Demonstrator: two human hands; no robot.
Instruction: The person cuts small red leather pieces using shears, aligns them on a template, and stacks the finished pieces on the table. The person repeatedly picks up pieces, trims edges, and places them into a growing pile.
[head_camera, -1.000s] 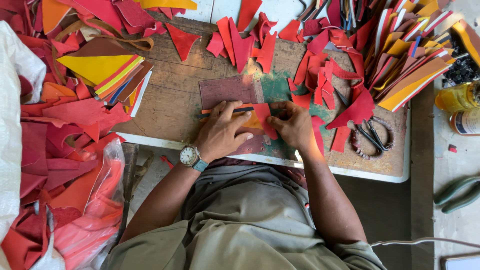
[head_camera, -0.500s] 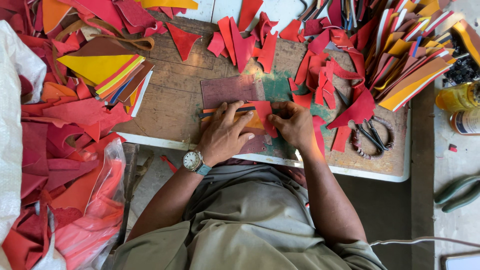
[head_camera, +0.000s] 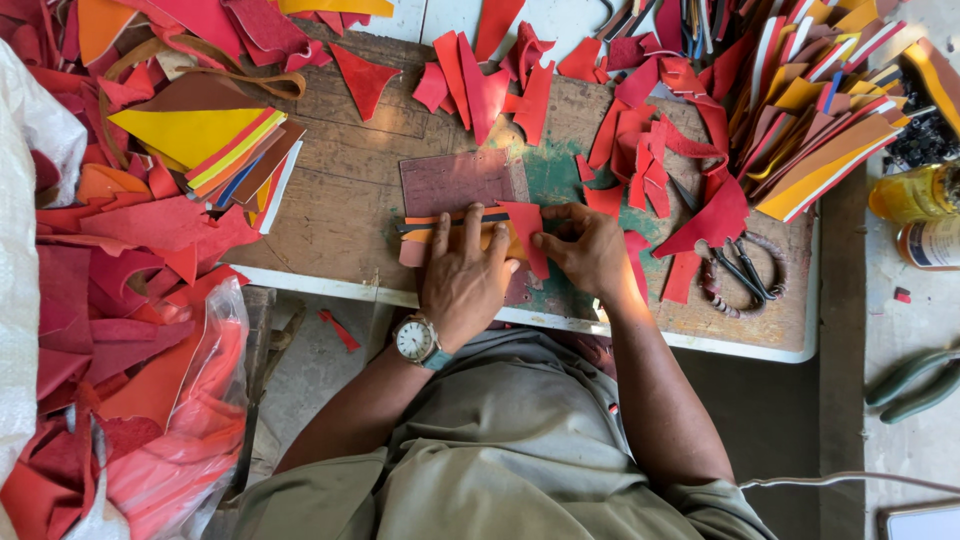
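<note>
My left hand (head_camera: 465, 285), with a wristwatch, lies flat with spread fingers on a small stack of orange and dark strips (head_camera: 425, 228) near the table's front edge. My right hand (head_camera: 590, 250) pinches the edge of a red leather piece (head_camera: 525, 225) that lies against the stack. Both sit over a maroon rectangular sheet (head_camera: 455, 180) and a green mat (head_camera: 555, 175) on the worn wooden table (head_camera: 340, 200).
Red leather scraps (head_camera: 640, 140) litter the table. A yellow-topped stack of sheets (head_camera: 190, 135) lies left, and coloured strips (head_camera: 820, 100) are piled at the right. Scissors (head_camera: 745, 270) rest by my right hand. A plastic bag of scraps (head_camera: 170, 440), a yellow bottle (head_camera: 915, 195) and green pliers (head_camera: 910, 380) lie around.
My left hand has settled flatter over the strips, and my right fingers have shifted a little along the red piece. The scraps around them have not moved.
</note>
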